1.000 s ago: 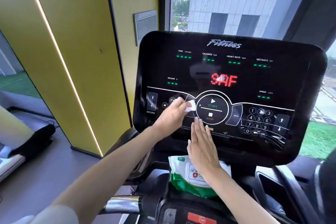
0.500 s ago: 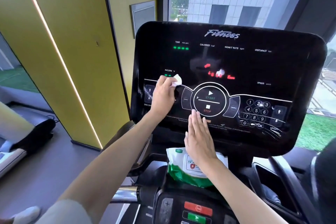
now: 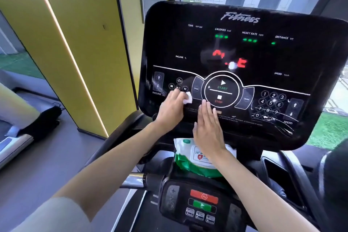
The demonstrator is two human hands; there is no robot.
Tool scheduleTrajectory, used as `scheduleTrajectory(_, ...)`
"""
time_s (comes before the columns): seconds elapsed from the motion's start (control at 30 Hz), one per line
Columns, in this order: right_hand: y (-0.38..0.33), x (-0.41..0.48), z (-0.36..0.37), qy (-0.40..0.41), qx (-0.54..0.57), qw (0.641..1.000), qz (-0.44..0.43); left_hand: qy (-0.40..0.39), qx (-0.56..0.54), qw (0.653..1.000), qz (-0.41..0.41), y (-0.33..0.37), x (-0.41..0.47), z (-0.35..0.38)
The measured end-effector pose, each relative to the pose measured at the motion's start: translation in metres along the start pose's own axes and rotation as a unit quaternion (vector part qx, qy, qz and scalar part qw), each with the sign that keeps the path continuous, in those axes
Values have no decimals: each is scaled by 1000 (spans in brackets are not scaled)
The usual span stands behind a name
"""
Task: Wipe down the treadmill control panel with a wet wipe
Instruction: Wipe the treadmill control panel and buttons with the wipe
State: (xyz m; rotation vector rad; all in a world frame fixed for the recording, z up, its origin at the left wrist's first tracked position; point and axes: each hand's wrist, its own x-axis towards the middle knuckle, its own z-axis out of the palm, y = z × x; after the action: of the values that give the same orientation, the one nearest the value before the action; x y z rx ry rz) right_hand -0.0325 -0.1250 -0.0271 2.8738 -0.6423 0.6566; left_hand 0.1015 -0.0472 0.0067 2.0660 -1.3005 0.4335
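Head view: left hand (image 3: 170,108) pinches wet wipe (image 3: 187,98) against control panel (image 3: 310,58); right hand (image 3: 208,130) flat, fingers together

Black control panel (image 3: 188,43); white wet wipe (image 3: 188,98); green-white wipe pack (image 3: 190,160)

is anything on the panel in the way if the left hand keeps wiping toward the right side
Yes: the right hand lies flat on the control panel just right of the wet wipe held in the left hand, fingertips near the STOP button. Beyond it, nothing visible lies across the keypad.
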Motion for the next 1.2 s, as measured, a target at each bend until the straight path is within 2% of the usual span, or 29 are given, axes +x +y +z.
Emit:
scheduleTrajectory(0.03, 0, 0, 1, 3, 5, 1000, -1, -47, 1, 997, 58, 1, -7, 3)
scheduleTrajectory(0.07, 0, 0, 1, 6, 9, 1000, -1, -58, -6, 995, 80, -3, -7, 3)
scheduleTrajectory(0.1, 1, 0, 1, 9, 11, 1000, 1, -38, -19, 997, 61, -10, -3, 0)
scheduleTrajectory(0.17, 1, 1, 1, 13, 14, 1000, 4, 50, -44, 996, -56, -22, 6, -5)
scheduleTrajectory(0.23, 1, 0, 3, 16, 12, 1000, 2, 139, -58, 963, -225, -24, 8, -5)
scheduleTrajectory(0.27, 0, 1, 3, 18, 12, 1000, 2, 160, -50, 947, -276, -16, 7, -2)
scheduleTrajectory(0.3, 0, 2, 4, 19, 14, 1000, 2, 161, -41, 946, -280, -4, 5, 3)
scheduleTrajectory(0.33, 0, 2, 5, 20, 17, 1000, 1, 141, -26, 961, -237, 10, 2, 9)
scheduleTrajectory(0.4, 1, 1, 5, 21, 21, 1000, -4, 79, 6, 992, -97, 32, -7, 22)
scheduleTrajectory(0.47, 3, 1, 4, 23, 20, 1000, -8, 55, 8, 998, -41, 27, -8, 17)
scheduleTrajectory(0.5, 4, 2, 4, 24, 20, 999, -8, 72, 4, 996, -61, 17, -6, 11)
scheduleTrajectory(0.6, 4, 1, 5, 20, 17, 1000, -6, 149, -14, 962, -227, -12, -5, -3)
scheduleTrajectory(0.67, 2, 1, 5, 12, 17, 1000, -1, 175, -8, 947, -271, -7, -4, 1)
scheduleTrajectory(0.7, 2, 2, 5, 10, 17, 1000, 1, 159, 0, 954, -253, 4, -4, 8)
scheduleTrajectory(0.83, 12, -2, 0, 21, 23, 1000, -4, 67, -17, 994, -88, 41, -13, 34)
scheduleTrajectory(0.9, 25, -11, -7, 30, 34, 999, 16, 75, -34, 993, -88, 28, -11, 25)
scheduleTrajectory(0.97, 40, -22, -13, 45, 36, 997, 54, 119, -50, 974, -188, 9, -7, 15)
scheduleTrajectory(1.03, 52, -29, -13, 52, 35, 993, 97, 177, -69, 928, -320, 9, 0, 13)
scheduleTrajectory(1.07, 56, -31, -12, 51, 35, 992, 110, 187, -71, 921, -336, 20, 2, 18)
scheduleTrajectory(1.1, 60, -33, -11, 50, 35, 992, 115, 172, -65, 934, -305, 37, 3, 26)
scheduleTrajectory(1.2, 68, -40, -10, 44, 27, 993, 103, 53, -49, 993, -94, 81, -9, 61)
